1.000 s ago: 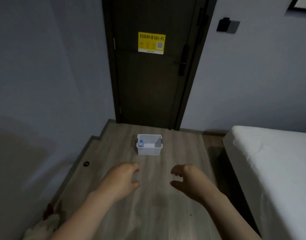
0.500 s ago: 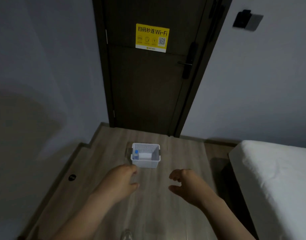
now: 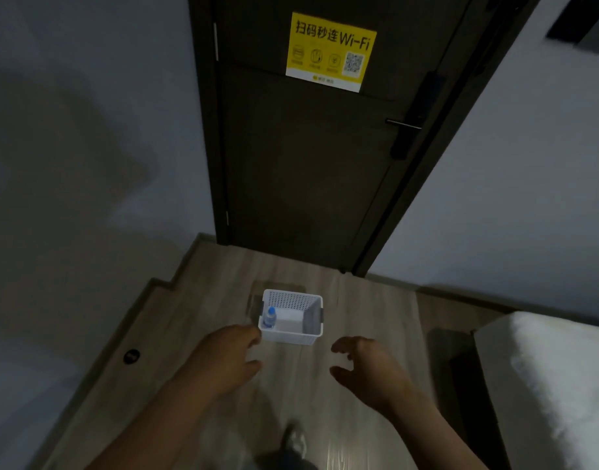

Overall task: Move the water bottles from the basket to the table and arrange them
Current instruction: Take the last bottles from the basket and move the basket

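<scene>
A white perforated plastic basket [image 3: 296, 296] stands on the wooden floor in front of a dark door. One water bottle [image 3: 269, 317] with a blue cap stands upright in its left corner. My left hand [image 3: 228, 357] is stretched forward, fingers apart and curled, empty, its fingertips by the basket's near left corner. My right hand [image 3: 365, 368] reaches out on the right, also empty with spread fingers, short of the basket. No table is in view.
A dark door [image 3: 311, 157] with a yellow Wi-Fi sticker [image 3: 330, 50] closes the far end. Grey walls stand left and right. A bed with white cover [image 3: 545, 385] fills the right. A black round floor fitting [image 3: 131, 356] lies left. My foot [image 3: 296, 442] shows below.
The view has come closer to the door and basket. Both hands stay out in front, and the left one now reaches the basket's near left corner.
</scene>
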{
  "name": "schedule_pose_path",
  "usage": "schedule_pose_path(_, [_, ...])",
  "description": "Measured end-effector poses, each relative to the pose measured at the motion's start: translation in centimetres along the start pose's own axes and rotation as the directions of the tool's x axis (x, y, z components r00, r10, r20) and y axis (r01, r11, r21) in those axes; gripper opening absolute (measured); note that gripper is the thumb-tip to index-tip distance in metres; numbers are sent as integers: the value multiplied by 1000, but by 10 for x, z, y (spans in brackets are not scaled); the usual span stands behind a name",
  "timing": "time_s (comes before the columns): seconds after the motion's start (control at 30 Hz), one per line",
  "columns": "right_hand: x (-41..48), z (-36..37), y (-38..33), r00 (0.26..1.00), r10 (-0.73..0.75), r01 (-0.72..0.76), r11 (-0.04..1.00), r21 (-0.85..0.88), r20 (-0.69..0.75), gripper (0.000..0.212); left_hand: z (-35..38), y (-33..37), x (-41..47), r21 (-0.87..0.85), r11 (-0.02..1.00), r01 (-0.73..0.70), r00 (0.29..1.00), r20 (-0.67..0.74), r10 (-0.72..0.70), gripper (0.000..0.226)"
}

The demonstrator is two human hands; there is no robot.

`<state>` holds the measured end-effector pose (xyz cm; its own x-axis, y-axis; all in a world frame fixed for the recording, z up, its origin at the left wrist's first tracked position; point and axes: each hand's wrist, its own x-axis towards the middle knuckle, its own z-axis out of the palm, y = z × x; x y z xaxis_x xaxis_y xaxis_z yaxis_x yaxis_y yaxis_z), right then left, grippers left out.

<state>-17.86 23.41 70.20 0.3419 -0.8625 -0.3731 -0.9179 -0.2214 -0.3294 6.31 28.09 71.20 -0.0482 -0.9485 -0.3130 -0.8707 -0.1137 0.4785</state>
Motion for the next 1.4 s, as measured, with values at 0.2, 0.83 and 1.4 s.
schedule_pose_path(0.2, [101,-19,16,997,-26,28,999,-19,68,41,-22,-11,86,29,998,58,998,29,-59,20])
schedule_pose_path(0.83, [408,-22,64,934,-145,167,985,-39,326,52,-12,-74,341,-85,932,353,935,62,-348,48])
schedule_pose_path(1.4, [619,262,83,934,34,15,991,-134,355,48,203,-276,491,-62,915,399,883,293,-366,46])
